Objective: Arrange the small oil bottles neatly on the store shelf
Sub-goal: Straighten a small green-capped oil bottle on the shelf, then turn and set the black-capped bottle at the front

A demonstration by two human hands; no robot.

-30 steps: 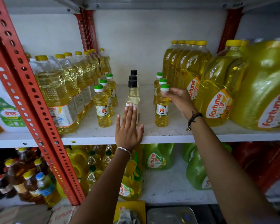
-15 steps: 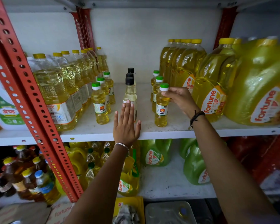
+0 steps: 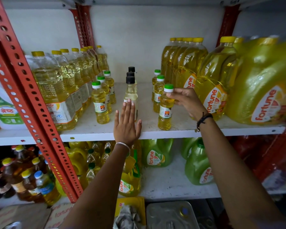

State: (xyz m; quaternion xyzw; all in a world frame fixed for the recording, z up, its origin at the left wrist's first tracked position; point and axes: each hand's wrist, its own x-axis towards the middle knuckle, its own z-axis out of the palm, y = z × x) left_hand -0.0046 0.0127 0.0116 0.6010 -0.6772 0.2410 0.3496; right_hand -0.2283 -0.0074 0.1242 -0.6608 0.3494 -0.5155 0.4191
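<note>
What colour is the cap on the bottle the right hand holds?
Green over a white collar, on the small oil bottle; head view.

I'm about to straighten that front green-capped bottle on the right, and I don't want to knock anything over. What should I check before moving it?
1. Grip on the front green-capped bottle: right hand has fingertips at its cap and neck only, a light hold. Cannot tell if it is firm.
2. Bottle upright on the shelf: ok.
3. Distance from the shelf edge: it stands close to the front lip. Not ok, push it back.
4. In line with the two green-capped bottles behind: it sits forward and slightly right of them. Not ok.
5. Left hand lies flat at the shelf edge in front of the black-capped bottles, away from the right row: ok.
</note>
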